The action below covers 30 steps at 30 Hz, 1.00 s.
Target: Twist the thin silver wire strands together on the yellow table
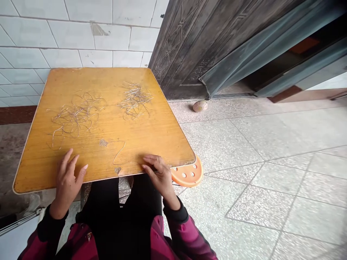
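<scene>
My left hand (67, 177) rests at the near left edge of the wooden table (108, 81), its fingers apart and nothing in them. Over the near right edge lies my right hand (159, 173), with thumb and fingers a little apart and nothing seen between them. A single thin wire (120, 150) curves on the tabletop between the hands, touched by neither. Farther back on the left is a loose, spread-out tangle of thin wires (77, 115). A denser pile of shiny wires (135, 99) lies at the back right.
An orange stool seat (191, 172) with white-rimmed holes pokes out under the table's right corner. A roundish ball-like object (200, 106) lies on the floor near the dark carved door (184, 47). A grey-green curtain (233, 68) hangs in the doorway. White wall tiles (67, 34) stand behind the table.
</scene>
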Each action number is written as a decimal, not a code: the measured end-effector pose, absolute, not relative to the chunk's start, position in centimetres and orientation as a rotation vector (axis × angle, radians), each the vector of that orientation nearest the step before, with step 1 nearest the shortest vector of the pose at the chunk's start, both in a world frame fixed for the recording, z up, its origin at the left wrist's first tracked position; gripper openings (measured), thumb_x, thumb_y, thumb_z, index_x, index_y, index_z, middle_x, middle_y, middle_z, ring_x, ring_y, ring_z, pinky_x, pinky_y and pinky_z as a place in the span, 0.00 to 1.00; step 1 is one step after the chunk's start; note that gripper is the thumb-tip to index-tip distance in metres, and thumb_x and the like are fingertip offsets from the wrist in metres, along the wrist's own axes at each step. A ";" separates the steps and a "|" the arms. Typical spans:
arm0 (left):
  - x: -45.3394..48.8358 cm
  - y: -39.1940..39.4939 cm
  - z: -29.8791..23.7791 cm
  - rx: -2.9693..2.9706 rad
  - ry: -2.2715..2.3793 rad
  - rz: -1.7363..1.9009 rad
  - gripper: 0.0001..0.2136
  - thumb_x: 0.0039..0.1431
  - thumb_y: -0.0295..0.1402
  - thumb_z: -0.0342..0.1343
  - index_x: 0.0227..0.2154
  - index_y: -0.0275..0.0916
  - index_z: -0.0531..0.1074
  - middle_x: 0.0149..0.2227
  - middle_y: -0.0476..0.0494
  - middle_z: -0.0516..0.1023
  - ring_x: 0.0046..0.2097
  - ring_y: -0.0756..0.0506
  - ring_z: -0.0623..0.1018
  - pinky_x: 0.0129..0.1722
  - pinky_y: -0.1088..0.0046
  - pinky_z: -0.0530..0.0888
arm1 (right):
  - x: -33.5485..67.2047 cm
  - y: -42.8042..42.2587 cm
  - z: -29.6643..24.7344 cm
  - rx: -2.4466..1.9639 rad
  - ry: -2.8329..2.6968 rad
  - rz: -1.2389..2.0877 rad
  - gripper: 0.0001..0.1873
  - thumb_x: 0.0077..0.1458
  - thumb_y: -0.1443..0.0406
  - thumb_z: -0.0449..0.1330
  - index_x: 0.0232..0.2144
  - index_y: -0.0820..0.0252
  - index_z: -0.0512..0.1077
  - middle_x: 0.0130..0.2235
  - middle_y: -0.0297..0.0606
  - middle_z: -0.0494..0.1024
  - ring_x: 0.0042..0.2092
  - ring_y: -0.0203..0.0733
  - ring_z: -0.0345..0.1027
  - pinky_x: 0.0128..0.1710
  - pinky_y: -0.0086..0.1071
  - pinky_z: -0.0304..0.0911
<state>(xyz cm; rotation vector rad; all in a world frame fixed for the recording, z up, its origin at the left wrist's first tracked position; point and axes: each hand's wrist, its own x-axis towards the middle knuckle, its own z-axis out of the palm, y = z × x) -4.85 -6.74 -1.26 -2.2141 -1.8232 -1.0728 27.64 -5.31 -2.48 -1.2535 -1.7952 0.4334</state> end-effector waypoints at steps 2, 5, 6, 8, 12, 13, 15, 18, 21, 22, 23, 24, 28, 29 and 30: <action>-5.2 -7.1 -1.3 -2.203 -1.837 -1.075 0.19 0.60 0.34 0.57 0.53 0.38 0.66 0.60 0.29 0.65 0.60 0.33 0.68 0.58 0.49 0.67 | 26.9 -5.5 -2.6 -1.253 -1.815 0.437 0.08 0.59 0.65 0.60 0.42 0.55 0.74 0.42 0.41 0.77 0.44 0.44 0.72 0.43 0.40 0.70; -5.3 -7.4 -1.3 -2.232 -1.856 -1.080 0.16 0.61 0.33 0.56 0.51 0.39 0.67 0.60 0.32 0.66 0.60 0.35 0.68 0.58 0.50 0.68 | 26.2 -5.2 -2.5 -1.278 -1.867 0.456 0.07 0.59 0.64 0.60 0.41 0.55 0.74 0.42 0.41 0.78 0.45 0.44 0.72 0.44 0.41 0.70; -5.4 -7.5 -1.2 -2.239 -1.872 -1.086 0.15 0.62 0.32 0.55 0.51 0.39 0.67 0.60 0.32 0.66 0.60 0.36 0.68 0.58 0.50 0.68 | 26.1 -5.1 -2.4 -1.289 -1.878 0.464 0.07 0.59 0.64 0.60 0.41 0.55 0.74 0.42 0.41 0.78 0.45 0.45 0.72 0.44 0.41 0.70; -5.6 -7.6 -1.1 -2.244 -1.911 -1.106 0.14 0.62 0.32 0.54 0.51 0.40 0.67 0.59 0.33 0.66 0.59 0.37 0.69 0.57 0.51 0.70 | 26.2 -5.0 -2.3 -1.308 -1.899 0.479 0.07 0.60 0.63 0.59 0.41 0.55 0.75 0.42 0.42 0.78 0.45 0.46 0.72 0.44 0.42 0.71; -7.0 -7.4 -0.4 -2.260 -1.985 -1.102 0.11 0.64 0.33 0.51 0.49 0.41 0.68 0.56 0.35 0.69 0.58 0.39 0.71 0.56 0.54 0.71 | 26.6 -4.8 -2.3 -1.306 -1.960 0.480 0.08 0.60 0.62 0.59 0.41 0.54 0.75 0.43 0.43 0.78 0.45 0.47 0.73 0.43 0.43 0.71; -7.5 -7.2 -0.1 -2.270 -2.001 -1.082 0.11 0.64 0.34 0.50 0.48 0.41 0.68 0.56 0.36 0.70 0.57 0.39 0.72 0.55 0.55 0.71 | 26.7 -4.7 -2.3 -1.298 -1.976 0.476 0.08 0.60 0.62 0.58 0.41 0.54 0.75 0.42 0.43 0.78 0.44 0.48 0.73 0.43 0.43 0.72; -8.9 -6.5 0.8 -2.285 -2.019 -1.035 0.11 0.64 0.35 0.50 0.46 0.40 0.69 0.55 0.36 0.71 0.56 0.40 0.73 0.55 0.57 0.72 | 26.8 -4.6 -2.3 -1.282 -2.007 0.463 0.08 0.60 0.61 0.58 0.41 0.54 0.75 0.42 0.43 0.78 0.44 0.48 0.73 0.42 0.43 0.72; -11.3 -5.0 2.3 -2.256 -2.076 -0.919 0.12 0.64 0.37 0.50 0.45 0.38 0.71 0.52 0.37 0.74 0.53 0.40 0.75 0.52 0.60 0.73 | 26.8 -4.4 -2.1 -1.275 -2.059 0.441 0.09 0.60 0.61 0.58 0.42 0.55 0.75 0.43 0.44 0.77 0.44 0.48 0.73 0.42 0.43 0.72; -13.2 -3.5 3.7 -2.204 -2.096 -0.751 0.14 0.63 0.39 0.49 0.44 0.37 0.72 0.49 0.37 0.75 0.51 0.39 0.75 0.51 0.60 0.72 | 26.9 -4.1 -1.7 -1.254 -2.122 0.419 0.10 0.61 0.61 0.57 0.43 0.56 0.74 0.42 0.44 0.77 0.44 0.48 0.73 0.41 0.43 0.72; -13.6 -3.1 3.9 -2.187 -2.096 -0.705 0.14 0.63 0.40 0.49 0.43 0.36 0.72 0.48 0.37 0.76 0.50 0.39 0.75 0.51 0.61 0.72 | 26.9 -4.1 -1.6 -1.247 -2.143 0.415 0.11 0.61 0.61 0.57 0.43 0.56 0.74 0.42 0.44 0.77 0.43 0.49 0.73 0.41 0.43 0.72; -13.8 -2.8 4.1 -2.162 -2.101 -0.672 0.14 0.62 0.39 0.49 0.42 0.36 0.72 0.46 0.38 0.76 0.48 0.39 0.76 0.50 0.61 0.72 | 26.8 -4.0 -1.4 -1.242 -2.162 0.411 0.11 0.61 0.61 0.56 0.43 0.56 0.74 0.42 0.44 0.77 0.43 0.49 0.73 0.40 0.43 0.72; -13.9 -2.6 4.1 -2.140 -2.104 -0.648 0.13 0.62 0.39 0.49 0.41 0.37 0.72 0.45 0.38 0.76 0.47 0.40 0.76 0.49 0.61 0.72 | 26.8 -4.0 -1.2 -1.244 -2.179 0.408 0.11 0.61 0.61 0.56 0.43 0.56 0.75 0.41 0.44 0.77 0.43 0.49 0.73 0.40 0.42 0.72; -13.1 -2.3 3.0 -2.029 -2.095 -0.713 0.12 0.62 0.39 0.49 0.40 0.38 0.73 0.42 0.39 0.75 0.45 0.40 0.75 0.46 0.62 0.72 | 26.3 -3.7 -0.6 -1.251 -2.208 0.413 0.11 0.61 0.62 0.56 0.44 0.55 0.74 0.41 0.44 0.76 0.42 0.48 0.73 0.38 0.41 0.73; -12.7 -2.4 2.6 -1.989 -2.079 -0.770 0.12 0.63 0.39 0.49 0.40 0.38 0.73 0.42 0.39 0.75 0.45 0.40 0.75 0.46 0.62 0.72 | 26.2 -3.7 -0.5 -1.240 -2.217 0.421 0.11 0.61 0.62 0.56 0.45 0.55 0.74 0.41 0.44 0.76 0.42 0.48 0.72 0.38 0.41 0.72; -12.3 -2.5 2.1 -1.927 -2.059 -0.843 0.12 0.63 0.39 0.49 0.40 0.38 0.73 0.43 0.38 0.75 0.46 0.40 0.75 0.47 0.62 0.72 | 26.0 -3.6 -0.5 -1.223 -2.228 0.428 0.11 0.61 0.63 0.56 0.45 0.55 0.74 0.41 0.44 0.76 0.42 0.47 0.72 0.38 0.40 0.72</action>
